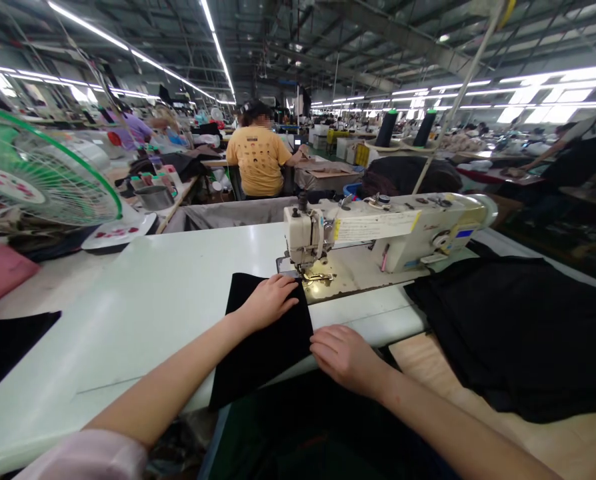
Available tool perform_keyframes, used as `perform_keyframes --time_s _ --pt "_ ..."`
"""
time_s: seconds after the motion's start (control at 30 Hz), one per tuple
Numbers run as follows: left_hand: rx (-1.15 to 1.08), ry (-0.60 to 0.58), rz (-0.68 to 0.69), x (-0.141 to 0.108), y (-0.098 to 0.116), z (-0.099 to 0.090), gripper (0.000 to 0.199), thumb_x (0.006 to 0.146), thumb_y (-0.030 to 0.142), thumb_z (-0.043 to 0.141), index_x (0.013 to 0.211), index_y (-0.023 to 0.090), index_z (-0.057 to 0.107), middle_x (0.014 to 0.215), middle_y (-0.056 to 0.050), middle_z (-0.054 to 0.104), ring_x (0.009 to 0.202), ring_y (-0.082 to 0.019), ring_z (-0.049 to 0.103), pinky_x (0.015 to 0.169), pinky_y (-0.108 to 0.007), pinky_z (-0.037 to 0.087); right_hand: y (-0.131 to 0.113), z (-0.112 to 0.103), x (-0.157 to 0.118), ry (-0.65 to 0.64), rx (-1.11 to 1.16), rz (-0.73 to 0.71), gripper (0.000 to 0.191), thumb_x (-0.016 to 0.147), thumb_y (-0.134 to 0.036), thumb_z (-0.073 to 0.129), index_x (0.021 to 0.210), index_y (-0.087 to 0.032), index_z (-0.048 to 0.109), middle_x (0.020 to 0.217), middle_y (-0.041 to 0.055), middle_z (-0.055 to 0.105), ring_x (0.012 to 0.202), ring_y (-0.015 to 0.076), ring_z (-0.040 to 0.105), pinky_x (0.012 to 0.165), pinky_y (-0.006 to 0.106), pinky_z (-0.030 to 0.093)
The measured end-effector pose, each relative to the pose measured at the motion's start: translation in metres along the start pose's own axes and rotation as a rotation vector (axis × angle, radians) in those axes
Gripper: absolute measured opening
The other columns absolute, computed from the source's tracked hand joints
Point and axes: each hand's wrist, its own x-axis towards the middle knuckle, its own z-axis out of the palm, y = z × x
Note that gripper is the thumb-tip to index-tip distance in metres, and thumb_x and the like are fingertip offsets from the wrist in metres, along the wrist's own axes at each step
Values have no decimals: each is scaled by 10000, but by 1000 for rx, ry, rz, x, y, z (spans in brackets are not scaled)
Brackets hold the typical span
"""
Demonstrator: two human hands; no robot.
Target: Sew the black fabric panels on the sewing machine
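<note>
A black fabric piece (263, 357) lies on the white sewing table, its far right corner at the needle area of the sewing machine (303, 240). My left hand (271, 300) rests flat on this fabric, fingers stretched toward the presser foot. At the fabric's right edge, my right hand (345, 357) has its fingers pinched on the cloth. The thumb of that hand is hidden. The machine's metal plate (351, 270) extends to the right of the needle.
A stack of black fabric (528, 327) lies on a wooden board (428, 360) at right. A green-rimmed fan (38, 173) stands at left. More black fabric (8, 347) lies at the left edge. A co-worker in a yellow shirt (255, 160) sits ahead.
</note>
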Motion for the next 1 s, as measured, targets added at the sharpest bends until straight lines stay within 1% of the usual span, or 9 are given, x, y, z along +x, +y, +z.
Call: perform_keyframes --time_s 0.1,0.17,0.33,0.47,0.67,0.83,0.93,1.0 --pt "33 4 10 -4 8 5 415 993 353 489 1355 164 557 1408 -118 579 1245 -287 520 1049 -435 441 -2 -6 -7 -11 26 8 200 955 -113 449 990 -178 635 988 96 735 954 220 675 848 363 543" --pt "53 4 1 -4 10 6 429 1002 376 464 1364 162 552 1440 -111 559 1261 -297 504 1047 -442 437 -1 -6 -10 -4 38 29 200 945 -102 461 1007 -171 638 990 105 737 948 223 683 848 369 552" --pt "69 15 -5 4 3 10 433 1012 410 437 1364 190 557 1433 -92 572 1253 -277 516 1043 -418 435 5 -1 -11 39 58 81 182 938 -106 495 1019 -182 639 1018 102 741 939 217 689 845 367 560" --pt "82 24 0 6 -1 11 439 1009 422 437 1364 197 562 1428 -88 579 1258 -277 517 1046 -418 438 6 3 -11 59 49 78 167 932 -104 508 1011 -170 640 1020 106 741 933 219 690 832 359 562" --pt "60 20 10 7 -1 10 427 1004 421 441 1346 210 585 1401 -101 597 1227 -282 535 1021 -436 459 7 5 -12 49 56 89 180 934 -109 510 1039 -179 638 1040 103 742 974 219 684 860 365 558" --pt "61 6 20 10 -2 6 421 1005 405 447 1341 190 580 1395 -96 602 1216 -285 539 1033 -436 455 8 7 -12 61 54 75 175 930 -104 516 1036 -169 639 1034 101 742 976 222 681 859 363 556" --pt "62 15 -10 8 6 0 380 987 355 497 1310 180 594 1397 -120 591 1235 -300 537 1037 -463 454 8 5 -12 33 47 80 176 931 -106 517 1034 -168 646 1043 105 738 991 222 677 872 367 553" --pt "6 29 -4 -1 21 -6 301 971 278 518 1224 165 635 1324 -134 626 1193 -293 569 1010 -461 476 8 2 -13 0 40 71 190 925 -101 520 1051 -158 650 1067 116 733 1022 228 670 895 375 550"
